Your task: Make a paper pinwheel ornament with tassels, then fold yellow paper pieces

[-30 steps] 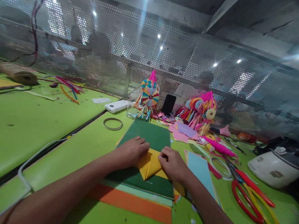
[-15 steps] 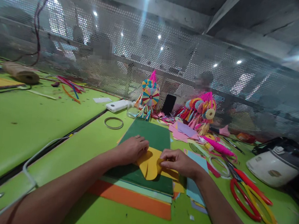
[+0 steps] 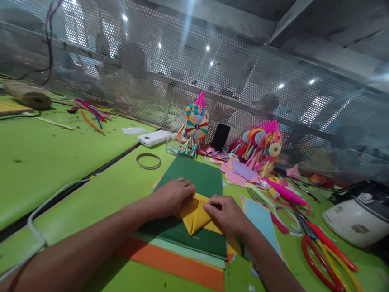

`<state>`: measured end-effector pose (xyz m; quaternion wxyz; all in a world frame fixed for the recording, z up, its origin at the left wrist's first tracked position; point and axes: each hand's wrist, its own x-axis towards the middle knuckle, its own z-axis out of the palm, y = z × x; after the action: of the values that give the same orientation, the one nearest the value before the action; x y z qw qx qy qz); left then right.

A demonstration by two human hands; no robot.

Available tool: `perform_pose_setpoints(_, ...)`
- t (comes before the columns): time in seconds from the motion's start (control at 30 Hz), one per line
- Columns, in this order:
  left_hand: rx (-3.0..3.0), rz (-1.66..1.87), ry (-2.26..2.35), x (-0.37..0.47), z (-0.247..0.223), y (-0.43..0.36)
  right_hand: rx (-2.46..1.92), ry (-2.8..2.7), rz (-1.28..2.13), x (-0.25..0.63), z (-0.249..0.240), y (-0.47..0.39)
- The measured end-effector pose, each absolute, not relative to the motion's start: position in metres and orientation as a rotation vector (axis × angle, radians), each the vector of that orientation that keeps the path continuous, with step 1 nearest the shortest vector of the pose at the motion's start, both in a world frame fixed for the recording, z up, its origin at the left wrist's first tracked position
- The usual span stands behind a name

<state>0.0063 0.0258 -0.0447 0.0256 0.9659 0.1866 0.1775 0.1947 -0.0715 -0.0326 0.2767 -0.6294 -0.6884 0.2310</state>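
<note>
At far left, a grey ring point(image 3: 148, 161) lies flat on the green table point(image 3: 110, 175), well apart from the hands. Folded yellow paper point(image 3: 197, 219) lies between the left hand point(image 3: 172, 197) and the right hand point(image 3: 228, 213), on a dark green board point(image 3: 195, 171), its point directed toward the wearer. Left hand: palm down, fingers together and bent, a ring-like band on one finger; the fingertips reach the paper's left edge and partly cover it. Its thumb is hidden, so whether it grips or only presses cannot be determined. Right hand: partly closed, fingers curled, thumb and forefinger close together; their tips touch the paper's upper right part. Pinch or press cannot be told. An orange sheet point(image 3: 174, 262) projects below the board, on the wearer's side. Light blue paper point(image 3: 263, 220) lies just beside the right hand; farther right, scissors point(image 3: 320, 262) with red and yellow handles rest on the table.
</note>
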Motion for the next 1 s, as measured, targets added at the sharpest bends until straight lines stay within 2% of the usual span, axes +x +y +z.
perform_pose_setpoints(0.4, 2.996, 0.53, 0.563, 0.008, -0.05, 0.03, -1.749, -1.723, 0.598, 0.19, -0.039, -0.069)
perform_pose_setpoints(0.77, 2.967, 0.578, 0.582, 0.008, -0.05, 0.029, -1.881, -1.919, 0.236, 0.181, -0.04, -0.07)
perform_pose_setpoints(1.0, 2.913, 0.553, 0.576, 0.007, -0.05, 0.03, -1.938, -1.953, 0.147, 0.179, -0.042, -0.068)
